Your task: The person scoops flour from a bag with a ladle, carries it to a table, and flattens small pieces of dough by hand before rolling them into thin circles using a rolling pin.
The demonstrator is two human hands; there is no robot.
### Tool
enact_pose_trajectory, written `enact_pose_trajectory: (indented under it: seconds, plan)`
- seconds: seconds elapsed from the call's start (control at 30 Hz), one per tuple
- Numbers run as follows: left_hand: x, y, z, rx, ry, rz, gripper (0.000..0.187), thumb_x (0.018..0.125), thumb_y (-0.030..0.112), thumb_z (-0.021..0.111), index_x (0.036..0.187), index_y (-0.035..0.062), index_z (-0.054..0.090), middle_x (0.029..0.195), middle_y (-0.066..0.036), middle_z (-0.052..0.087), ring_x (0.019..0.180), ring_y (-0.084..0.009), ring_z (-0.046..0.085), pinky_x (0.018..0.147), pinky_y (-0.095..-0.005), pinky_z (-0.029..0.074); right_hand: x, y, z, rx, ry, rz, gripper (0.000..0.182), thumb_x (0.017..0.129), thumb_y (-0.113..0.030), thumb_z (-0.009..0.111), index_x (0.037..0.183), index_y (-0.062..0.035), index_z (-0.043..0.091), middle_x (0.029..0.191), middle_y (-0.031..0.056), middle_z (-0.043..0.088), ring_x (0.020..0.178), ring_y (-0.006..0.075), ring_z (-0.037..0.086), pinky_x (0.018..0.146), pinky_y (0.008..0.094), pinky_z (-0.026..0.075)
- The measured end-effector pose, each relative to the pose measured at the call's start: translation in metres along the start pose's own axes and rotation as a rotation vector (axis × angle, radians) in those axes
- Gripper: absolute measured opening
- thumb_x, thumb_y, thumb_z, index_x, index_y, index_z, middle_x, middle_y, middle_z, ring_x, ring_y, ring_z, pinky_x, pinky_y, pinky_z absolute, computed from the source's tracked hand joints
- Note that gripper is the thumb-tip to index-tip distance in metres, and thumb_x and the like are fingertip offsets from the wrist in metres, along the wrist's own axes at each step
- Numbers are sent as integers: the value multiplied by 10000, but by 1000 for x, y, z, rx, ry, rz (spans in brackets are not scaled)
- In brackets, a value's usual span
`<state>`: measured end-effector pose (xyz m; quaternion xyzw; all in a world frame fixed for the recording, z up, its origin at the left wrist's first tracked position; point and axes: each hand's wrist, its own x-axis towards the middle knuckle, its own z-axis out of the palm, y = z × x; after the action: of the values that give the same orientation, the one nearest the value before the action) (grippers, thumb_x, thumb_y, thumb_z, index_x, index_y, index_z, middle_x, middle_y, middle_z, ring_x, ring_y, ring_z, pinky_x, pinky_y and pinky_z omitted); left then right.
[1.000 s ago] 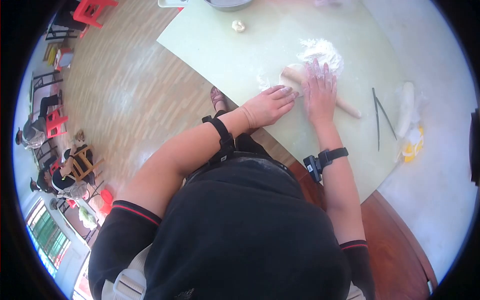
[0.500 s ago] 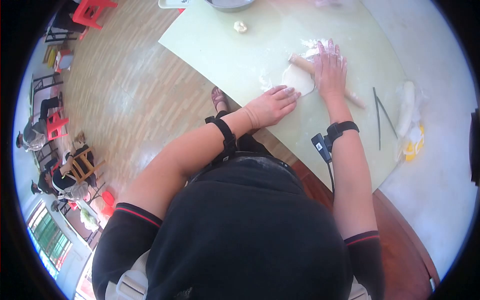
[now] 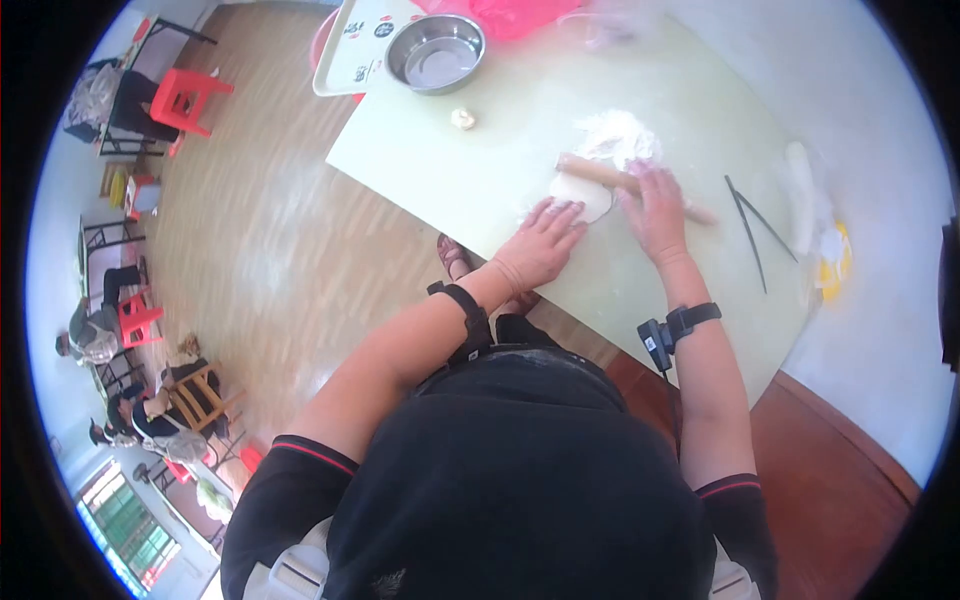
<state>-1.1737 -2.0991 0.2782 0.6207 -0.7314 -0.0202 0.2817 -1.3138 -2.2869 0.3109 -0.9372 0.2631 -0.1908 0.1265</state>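
Observation:
A flattened piece of dough (image 3: 580, 193) lies on the pale green board. My left hand (image 3: 543, 245) rests at its near edge, fingers stretched out and slightly apart, the tips touching the dough; its thumb is hidden. My right hand (image 3: 657, 220) has its fingers curled over a wooden rolling pin (image 3: 590, 172), whose left end lies across the dough's far side. Both ends of the pin stick out past that hand. Loose white flour (image 3: 618, 135) is heaped just beyond the pin. A small lump of dough (image 3: 462, 119) sits apart, further left.
At the far left stand a metal bowl (image 3: 436, 55) and a white tray (image 3: 352, 45), with a pink plastic bag (image 3: 490, 15) behind. Two dark sticks (image 3: 745, 230) and a plastic-wrapped white roll (image 3: 802, 195) lie right. Red stools (image 3: 188, 98) and seated people are across the floor.
The camera view has shifted, bringing the bowl and tray further into sight. My right hand went from lying flat across the pin to curling over it. My left hand stays at the dough's edge.

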Motion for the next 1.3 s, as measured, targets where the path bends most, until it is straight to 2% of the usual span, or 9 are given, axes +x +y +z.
enact_pose_trajectory:
  seconds: [0.07, 0.2, 0.37, 0.5, 0.6, 0.7, 0.77, 1.1, 1.3]
  plan:
    - [6, 0, 4, 17, 92, -234, 400, 773, 56, 565, 1171, 11, 568, 1364, -216, 467, 1256, -358, 462, 1107, -496, 326, -15, 8, 13, -142, -69, -14, 409, 874, -206, 627, 1260, -95, 548, 1217, 125, 566, 1150, 329, 511, 1019, 446, 386]
    - [9, -20, 1, -5, 66, -239, 429, 796, 105, 560, 1217, 21, 554, 1358, -218, 463, 1285, -379, 422, 1122, -505, 287, -16, 0, 7, -108, -93, 80, 387, 858, -151, 625, 1232, -80, 559, 1151, 121, 573, 1115, 314, 522, 991, 444, 406]
    - [6, -28, -14, 12, -78, -211, 434, 811, 112, 568, 1234, 19, 553, 1344, -205, 464, 1271, -362, 431, 1107, -492, 314, -42, -4, -4, 12, 128, 231, 436, 819, -62, 637, 1245, -92, 551, 1112, 110, 567, 1065, 302, 534, 941, 408, 428]
    - [5, -30, -17, 43, -66, -163, 441, 815, 119, 570, 1244, 17, 551, 1313, -202, 475, 1285, -364, 427, 1103, -485, 325, -62, -21, -8, -36, -13, 224, 399, 834, -109, 637, 1225, -77, 562, 1103, 102, 570, 1053, 288, 537, 932, 418, 426]
    - [5, -35, -17, 35, -51, -97, 440, 815, 104, 572, 1245, 14, 552, 1293, -200, 477, 1310, -378, 406, 1104, -479, 334, -62, -35, 4, -40, -128, 249, 426, 879, -176, 614, 1289, -92, 535, 1217, 113, 560, 1160, 303, 516, 1000, 452, 396]
    - [1, -37, -12, -24, -41, -92, 429, 809, 77, 570, 1232, 3, 556, 1287, -208, 476, 1319, -384, 403, 1102, -470, 350, -50, -49, 8, -103, -23, 203, 475, 947, -244, 533, 1396, -124, 437, 1413, 115, 453, 1310, 322, 421, 1079, 506, 328]
    - [2, -36, -14, -26, -47, -80, 424, 803, 65, 573, 1220, -10, 558, 1280, -219, 475, 1303, -384, 421, 1095, -467, 367, -40, -49, 13, -194, -138, 194, 504, 979, -329, 469, 1438, -132, 401, 1516, 100, 357, 1402, 295, 330, 1118, 550, 259]
    - [1, -33, -23, -33, -29, -83, 437, 784, 19, 578, 1220, -5, 556, 1238, -213, 488, 1286, -397, 435, 1083, -468, 383, -12, -14, 21, -298, -112, 193, 502, 989, -359, 432, 1440, -141, 399, 1526, 82, 344, 1403, 292, 325, 1132, 540, 243]
    - [2, -33, -23, -11, -40, -94, 418, 793, 44, 571, 1209, -3, 560, 1345, -206, 462, 1297, -381, 433, 1092, -467, 365, -15, -17, 13, -97, -44, 121, 497, 956, -315, 506, 1405, -111, 434, 1448, 134, 430, 1343, 319, 393, 1113, 509, 280]
